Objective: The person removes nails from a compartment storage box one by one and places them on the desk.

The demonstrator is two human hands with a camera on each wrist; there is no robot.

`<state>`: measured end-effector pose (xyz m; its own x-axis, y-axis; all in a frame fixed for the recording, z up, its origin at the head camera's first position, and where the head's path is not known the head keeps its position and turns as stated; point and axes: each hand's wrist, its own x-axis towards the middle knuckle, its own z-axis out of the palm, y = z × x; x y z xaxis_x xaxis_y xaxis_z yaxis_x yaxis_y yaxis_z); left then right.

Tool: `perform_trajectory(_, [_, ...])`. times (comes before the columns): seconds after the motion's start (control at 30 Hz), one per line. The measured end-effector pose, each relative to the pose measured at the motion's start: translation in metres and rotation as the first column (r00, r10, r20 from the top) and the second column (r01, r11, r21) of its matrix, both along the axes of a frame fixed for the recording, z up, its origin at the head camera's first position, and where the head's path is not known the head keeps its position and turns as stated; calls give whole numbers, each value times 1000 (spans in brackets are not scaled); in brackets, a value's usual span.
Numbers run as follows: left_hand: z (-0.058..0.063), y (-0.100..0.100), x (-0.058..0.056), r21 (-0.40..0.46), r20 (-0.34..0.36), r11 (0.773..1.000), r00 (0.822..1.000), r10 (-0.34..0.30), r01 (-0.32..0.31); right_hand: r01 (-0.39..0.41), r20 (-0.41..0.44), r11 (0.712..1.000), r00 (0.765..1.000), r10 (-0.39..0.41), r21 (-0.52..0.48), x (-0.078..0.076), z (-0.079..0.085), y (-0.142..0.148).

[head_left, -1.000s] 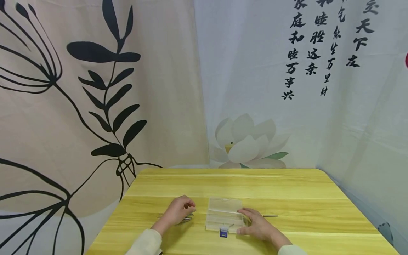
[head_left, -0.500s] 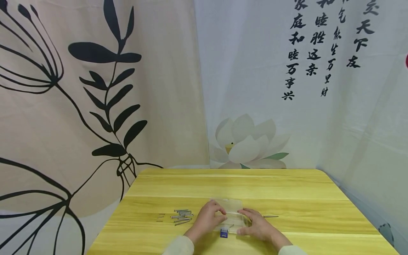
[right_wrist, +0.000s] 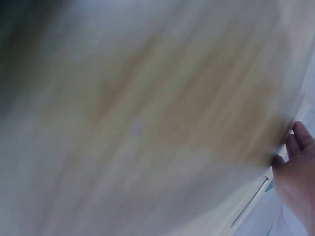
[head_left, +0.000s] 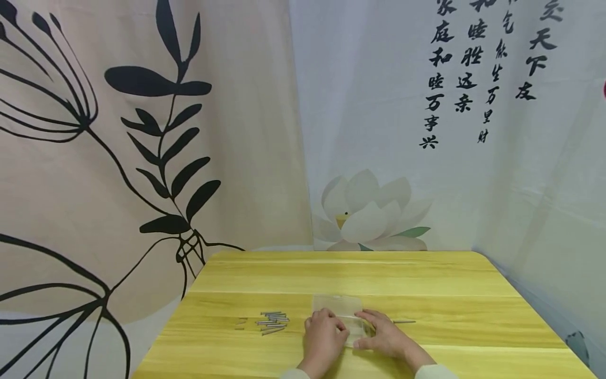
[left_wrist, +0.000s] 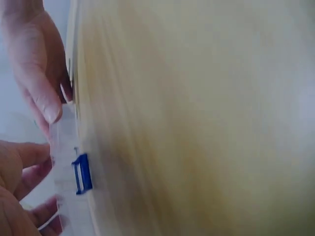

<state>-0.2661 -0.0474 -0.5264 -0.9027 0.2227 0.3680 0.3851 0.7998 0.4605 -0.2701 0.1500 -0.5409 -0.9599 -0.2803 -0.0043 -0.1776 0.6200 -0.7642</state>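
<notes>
A clear plastic box with its lid laid back stands at the front middle of the table. In the left wrist view its blue latch juts from the near side, and a small thin nail shows above the latch. My right hand grips the right end of the box between thumb and fingers. Over the box's left part is my left hand, fingers bent; whether anything is between them is hidden. Several large steel nails lie in a loose pile to the left. In the right wrist view my right hand is partly visible.
A few small thin nails lie left of the pile. One long nail lies just beyond my right hand. The wooden table ends at a printed curtain.
My left hand has moved right from the nail pile to over the box, uncovering the pile and covering the latch in the head view. The right hand stays on the box.
</notes>
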Motion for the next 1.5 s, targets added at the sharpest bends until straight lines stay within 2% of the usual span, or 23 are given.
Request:
perform_trajectory(0.13, [-4, 7, 4, -26, -20, 997, 997, 78, -78, 2, -17, 1000, 1000, -1, 9, 0, 0, 1])
perform_trajectory(0.4, [-7, 20, 5, 30, -13, 977, 978, 210, -210, 15, -36, 1000, 999, -14, 27, 0, -1, 4])
perform_trajectory(0.67, [-3, 24, -2, 28, 49, 965, 965, 258, -260, 12, -36, 1000, 999, -11, 21, 0, -3, 3])
perform_trajectory(0.8, [0, 23, -5, -32, 75, 968, 965, 252, -250, 2, -41, 1000, 999, -1, 20, 0, -3, 2])
perform_trajectory(0.9, [4, 23, -7, -115, 80, 966, 968, 239, -230, 6, -32, 1000, 999, -5, 14, 0, -2, 1])
perform_trajectory(1.03, [7, 25, -9, -251, 74, 946, 970, 231, -206, 15, -26, 1000, 1000, -14, 12, 0, -1, -1])
perform_trajectory(1.13, [7, 27, -11, -297, 58, 937, 977, 207, -181, 13, -30, 1000, 999, -12, 9, 0, -1, -2])
perform_trajectory(1.33, [4, 24, -12, -219, 36, 968, 991, 133, -122, 14, -2, 1000, 1000, -14, -18, 1, -1, -1])
perform_trajectory(1.5, [-2, 17, -13, -166, 21, 984, 997, 77, -73, 15, 12, 1000, 1000, -15, -19, -1, -4, -1])
